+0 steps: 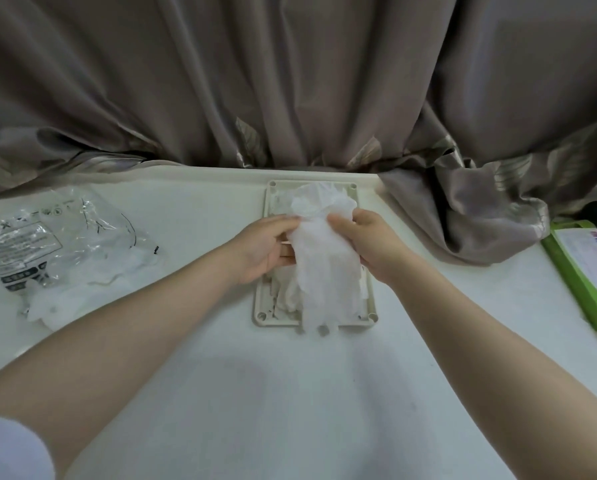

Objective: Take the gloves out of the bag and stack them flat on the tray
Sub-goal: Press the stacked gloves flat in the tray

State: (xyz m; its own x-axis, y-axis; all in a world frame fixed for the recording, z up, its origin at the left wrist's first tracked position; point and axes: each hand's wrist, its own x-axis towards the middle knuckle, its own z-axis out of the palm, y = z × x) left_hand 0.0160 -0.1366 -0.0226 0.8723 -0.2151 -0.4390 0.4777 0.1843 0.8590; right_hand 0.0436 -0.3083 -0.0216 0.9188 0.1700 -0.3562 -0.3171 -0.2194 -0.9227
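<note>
A thin white glove (324, 271) hangs over the cream tray (263, 299) at the table's middle. My left hand (266, 247) pinches its left upper edge and my right hand (369, 244) grips its right upper edge. The glove's fingers droop past the tray's near rim. Under it lie other white gloves (319, 199), bunched at the tray's far end. The clear plastic bag (48, 237) with printed labels lies at the left, with more white gloves (82, 292) spilling out of its near side.
A grey-brown curtain (290, 81) hangs behind the white table (255, 393) and drapes onto it at the right (463, 220). A green box (591, 271) lies at the right edge, a dark object behind it.
</note>
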